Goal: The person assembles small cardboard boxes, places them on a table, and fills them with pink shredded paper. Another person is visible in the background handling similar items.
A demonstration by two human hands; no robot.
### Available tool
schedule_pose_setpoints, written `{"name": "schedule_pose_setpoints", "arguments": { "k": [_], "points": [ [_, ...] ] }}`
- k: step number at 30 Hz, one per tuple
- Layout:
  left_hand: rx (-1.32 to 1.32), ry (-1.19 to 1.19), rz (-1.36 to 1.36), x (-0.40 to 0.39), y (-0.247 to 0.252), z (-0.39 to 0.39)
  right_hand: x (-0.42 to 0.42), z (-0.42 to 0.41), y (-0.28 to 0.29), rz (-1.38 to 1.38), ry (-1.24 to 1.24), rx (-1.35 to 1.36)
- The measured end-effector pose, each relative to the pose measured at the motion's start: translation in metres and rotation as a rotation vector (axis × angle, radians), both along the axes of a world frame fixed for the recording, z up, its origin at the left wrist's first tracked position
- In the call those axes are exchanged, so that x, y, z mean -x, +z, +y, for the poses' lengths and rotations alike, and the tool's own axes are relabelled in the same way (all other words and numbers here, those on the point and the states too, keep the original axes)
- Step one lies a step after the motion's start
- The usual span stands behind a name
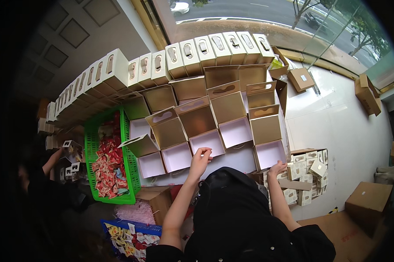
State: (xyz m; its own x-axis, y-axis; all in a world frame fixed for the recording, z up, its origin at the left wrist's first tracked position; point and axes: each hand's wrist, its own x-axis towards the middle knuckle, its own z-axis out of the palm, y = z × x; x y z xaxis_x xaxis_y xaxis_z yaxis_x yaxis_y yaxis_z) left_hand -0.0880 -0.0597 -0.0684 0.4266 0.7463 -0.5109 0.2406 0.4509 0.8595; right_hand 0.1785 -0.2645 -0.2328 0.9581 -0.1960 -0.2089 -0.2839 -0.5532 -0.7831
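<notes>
Rows of open cardboard gift boxes with flap lids stand on the table before me. My left hand (pixel 202 160), its fingers curled together, hovers at the front edge of an open box (pixel 207 143) with a pale interior; nothing clear shows in it. At the front corner of the rightmost open box (pixel 271 155) is my right hand (pixel 277 168), its fingers by the box wall; whether it grips the wall I cannot tell. Behind the open boxes, closed white boxes with handle straps (pixel 216 49) form a long curved row.
A green plastic basket (pixel 131 177) of red wrapped packets stands left, with a blue crate (pixel 134 226) of packets below it. Another person's arm (pixel 53 161) reaches among boxes at far left. Right of me, a carton holds small patterned boxes (pixel 296 170). Cardboard cartons (pixel 301 79) lie on the floor.
</notes>
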Motion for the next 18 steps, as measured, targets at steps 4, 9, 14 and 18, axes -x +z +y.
{"name": "schedule_pose_setpoints", "arguments": {
  "k": [4,9,14,18],
  "points": [
    [-0.024,0.071,-0.01,0.011,-0.001,0.011,0.004,0.005,0.002,0.054,-0.064,-0.027],
    [-0.049,0.069,0.011,0.019,-0.005,0.026,0.002,0.011,-0.009,-0.063,-0.151,0.085],
    [-0.6,0.262,0.168,0.038,-0.017,0.079,-0.012,0.005,-0.009,-0.078,-0.114,0.065],
    [-1.214,0.549,0.557,0.065,0.057,0.184,-0.007,0.0,0.016,-0.01,-0.127,0.019]
  ]
}}
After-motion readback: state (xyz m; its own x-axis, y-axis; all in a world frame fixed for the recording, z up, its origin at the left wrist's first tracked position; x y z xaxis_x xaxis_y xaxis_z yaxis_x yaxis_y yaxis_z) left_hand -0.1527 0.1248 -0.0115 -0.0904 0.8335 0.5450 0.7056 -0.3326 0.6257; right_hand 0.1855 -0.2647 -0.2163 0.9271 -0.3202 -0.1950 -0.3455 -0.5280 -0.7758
